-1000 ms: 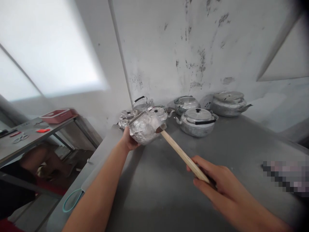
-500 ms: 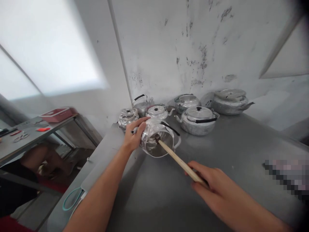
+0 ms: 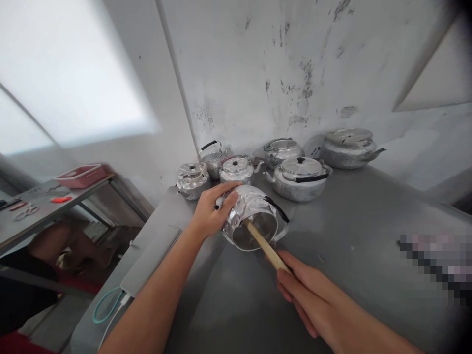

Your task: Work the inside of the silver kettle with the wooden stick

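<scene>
A dented aluminium kettle [image 3: 252, 199] lies tipped on its side on the grey table [image 3: 228, 305], its open mouth facing me. Its black-gripped handle hangs to the right. My left hand [image 3: 214, 209] is closed around the kettle's upper left side. In my right hand [image 3: 306, 292] is a hammer [image 3: 266, 247] by its pale wooden handle, fingers wrapped round it. The handle slants into the kettle's mouth, and the head is hidden inside. Just behind the kettle stands a small lidded kettle [image 3: 236, 169] with a black knob.
More kettles line the wall: a crumpled one [image 3: 193, 182], a wide lidded one [image 3: 302, 182] and a large one [image 3: 350, 150]. A grey slab with cables [image 3: 151, 260] lies at left. On a side table are a pink basket [image 3: 83, 176] and scissors [image 3: 27, 212]. A person's leg [image 3: 66, 246] shows below.
The kettle has rolled and shifted a little right and towards me. My right hand has moved left and lower, and the hammer's head has gone out of sight inside.
</scene>
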A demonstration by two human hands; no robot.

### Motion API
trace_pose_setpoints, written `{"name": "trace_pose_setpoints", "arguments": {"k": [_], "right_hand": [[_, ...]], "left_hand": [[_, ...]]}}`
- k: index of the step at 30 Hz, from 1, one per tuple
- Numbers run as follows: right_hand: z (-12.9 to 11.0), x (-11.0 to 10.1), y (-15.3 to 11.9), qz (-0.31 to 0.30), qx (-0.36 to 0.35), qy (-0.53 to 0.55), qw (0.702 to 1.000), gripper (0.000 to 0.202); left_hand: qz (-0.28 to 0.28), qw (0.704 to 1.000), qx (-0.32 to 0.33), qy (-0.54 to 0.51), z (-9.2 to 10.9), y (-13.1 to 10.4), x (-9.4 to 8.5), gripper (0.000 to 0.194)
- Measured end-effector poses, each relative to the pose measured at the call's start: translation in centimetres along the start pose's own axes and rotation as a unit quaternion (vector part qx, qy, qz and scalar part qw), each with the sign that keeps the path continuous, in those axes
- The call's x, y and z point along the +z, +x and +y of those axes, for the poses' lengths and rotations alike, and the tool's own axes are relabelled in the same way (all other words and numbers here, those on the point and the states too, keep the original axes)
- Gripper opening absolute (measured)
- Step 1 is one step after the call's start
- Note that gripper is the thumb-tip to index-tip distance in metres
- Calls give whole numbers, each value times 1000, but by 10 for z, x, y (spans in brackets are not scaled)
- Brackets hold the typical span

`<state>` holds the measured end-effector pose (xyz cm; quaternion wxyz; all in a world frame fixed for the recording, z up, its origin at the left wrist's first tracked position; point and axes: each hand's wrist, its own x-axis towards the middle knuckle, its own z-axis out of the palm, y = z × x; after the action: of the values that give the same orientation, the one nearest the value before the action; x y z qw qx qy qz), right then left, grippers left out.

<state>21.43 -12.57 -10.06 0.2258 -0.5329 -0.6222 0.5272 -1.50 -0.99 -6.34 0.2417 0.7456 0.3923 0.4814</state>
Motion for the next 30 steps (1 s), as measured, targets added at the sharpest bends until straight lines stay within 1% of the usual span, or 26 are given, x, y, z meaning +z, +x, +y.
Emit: {"name": "trace_pose_setpoints", "arguments": {"k": [2,5,9,13,16,20,22,27,30], "right_hand": [[-1,1,-1,16,-18,-29,999,37],[-3,3,-3,22,-31,-48,998,39],[-4,6,-4,35,-32,-39,998,47],[-3,10,-5,67,-60,-41,995,49],[-2,11,-6,59,-53,-27,997,48],[-3,10,-7,43,-24,-15,999,51],[-3,10,-7,34,-22,-7,999,50],[0,12,-6,67,-45,18,997,48],[-1,10,-6,48,-34,19,998,48]], "left_hand": [[-7,1000,-18,-22,-1,2,1,41],[-18,998,-39,-43,-3,3,4,41],[-28,998,-35,-44,-3,2,7,41],[-23,996,-44,-73,-1,1,8,44],[-35,995,-55,-72,1,0,8,44],[-47,997,-40,-49,4,-1,9,43],[-46,997,-34,-43,4,-1,9,42],[-44,996,-45,-57,1,-1,10,42],[-38,995,-63,-68,1,-1,11,42]]}}
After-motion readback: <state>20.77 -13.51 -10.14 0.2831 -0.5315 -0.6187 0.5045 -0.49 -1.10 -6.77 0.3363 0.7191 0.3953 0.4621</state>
